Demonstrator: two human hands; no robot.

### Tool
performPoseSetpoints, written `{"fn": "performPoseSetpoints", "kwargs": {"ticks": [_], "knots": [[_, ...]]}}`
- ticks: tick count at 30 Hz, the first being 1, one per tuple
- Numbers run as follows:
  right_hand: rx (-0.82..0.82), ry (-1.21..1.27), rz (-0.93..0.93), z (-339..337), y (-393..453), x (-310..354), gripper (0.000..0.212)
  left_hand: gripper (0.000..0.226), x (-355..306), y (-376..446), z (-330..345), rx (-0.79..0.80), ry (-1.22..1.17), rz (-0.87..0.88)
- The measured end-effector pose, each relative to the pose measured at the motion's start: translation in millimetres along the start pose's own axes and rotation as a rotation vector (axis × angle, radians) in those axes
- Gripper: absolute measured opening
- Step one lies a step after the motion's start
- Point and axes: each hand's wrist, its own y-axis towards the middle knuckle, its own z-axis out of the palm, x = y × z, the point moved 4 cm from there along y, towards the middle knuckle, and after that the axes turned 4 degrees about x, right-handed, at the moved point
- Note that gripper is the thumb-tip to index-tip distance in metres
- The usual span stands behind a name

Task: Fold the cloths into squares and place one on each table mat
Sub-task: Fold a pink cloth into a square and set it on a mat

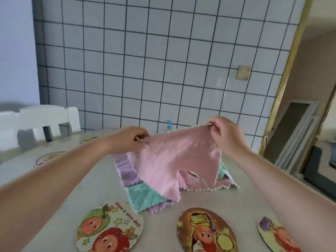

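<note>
Three round mats are lying along the near table edge: left mat [109, 228], middle mat [206, 231], right mat [274, 235], the last partly covered by the right forearm. Bare tabletop [241, 193] is showing between the mats and the cloth pile [143, 195] of teal and purple cloths beyond them. Both forearms are reaching forward above the table. The left hand [128, 140] is pinching one top corner of the pink cloth [176, 160]; the right hand [224, 131] is pinching the other, slightly higher. The cloth is hanging spread, its lower edge draping onto the pile. Farther left, another mat [49, 158] is lying near a white chair [40, 120]. A blue pump bottle [169, 124] is standing by the tiled wall [145, 60]
</note>
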Motion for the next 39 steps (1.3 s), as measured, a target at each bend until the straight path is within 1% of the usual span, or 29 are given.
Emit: {"fn": "performPoseSetpoints", "kwargs": {"ticks": [4, 5, 7, 9, 10, 11, 12, 14, 16, 17, 19, 21, 23, 26, 28, 30, 32, 34, 36, 38, 39], "knots": [[-0.06, 0.064, 0.054, -32, -1, 7, 0.03, 0.004, -8, -6, -26, -0.17, -0.072, 0.007], [-0.076, 0.092, 0.061, -38, -1, 8, 0.029, 0.012, -8, -8, -31, -0.216, -0.097, -0.005], [-0.132, 0.186, 0.099, -46, -1, 3, 0.022, 0.028, -4, -10, -42, -0.325, -0.146, -0.037], [-0.204, 0.279, 0.147, -52, 0, -4, 0.009, 0.033, -3, -14, -53, -0.42, -0.168, -0.043], [-0.23, 0.309, 0.167, -53, 0, -9, 0.004, 0.032, -4, -14, -57, -0.44, -0.179, -0.034], [-0.239, 0.327, 0.182, -54, 0, -12, 0.003, 0.03, -4, -13, -59, -0.424, -0.19, -0.028], [-0.232, 0.328, 0.201, -53, 0, -16, 0.004, 0.028, -4, -12, -59, -0.375, -0.194, -0.031], [-0.199, 0.309, 0.256, -44, -1, -26, 0.006, 0.025, 0, -9, -52, -0.217, -0.213, -0.046], [-0.152, 0.292, 0.315, -30, -2, -37, 0.007, 0.023, 7, -6, -38, -0.074, -0.308, -0.071], [-0.129, 0.284, 0.34, -23, -2, -42, 0.009, 0.02, 11, -5, -30, -0.044, -0.368, -0.087], [-0.119, 0.307, 0.365, -17, -2, -45, 0.009, 0.011, 18, -4, -22, -0.08, -0.522, -0.126], [-0.153, 0.371, 0.366, -18, -1, -43, 0.006, 0.01, 24, 0, -19, -0.155, -0.719, -0.159], [-0.204, 0.422, 0.344, -25, 2, -39, 0.009, 0.009, 22, 3, -24, -0.243, -0.849, -0.152], [-0.252, 0.47, 0.301, -42, 4, -28, 0.013, 0.011, 4, 5, -38, -0.351, -0.948, -0.084], [-0.26, 0.498, 0.271, -52, -1, -18, 0.011, 0.011, -13, 2, -44, -0.386, -0.963, -0.031], [-0.248, 0.49, 0.245, -57, -14, -10, 0.011, 0.01, -25, -7, -44, -0.404, -0.949, -0.024], [-0.222, 0.44, 0.24, -57, -37, -4, 0.012, 0.011, -28, -22, -35, -0.378, -0.937, -0.033], [-0.17, 0.337, 0.251, -53, -66, -3, 0.014, 0.015, -26, -43, -19, -0.291, -0.946, -0.066], [-0.079, 0.237, 0.259, -44, -99, -5, 0.017, 0.026, -21, -68, 4, -0.183, -0.95, -0.123], [0.014, 0.237, 0.279, -34, -132, -6, 0.019, 0.039, -13, -93, 34, -0.078, -0.956, -0.193], [0.054, 0.245, 0.302, -28, -149, -6, 0.02, 0.041, -9, -105, 50, -0.045, -0.969, -0.235]]}}
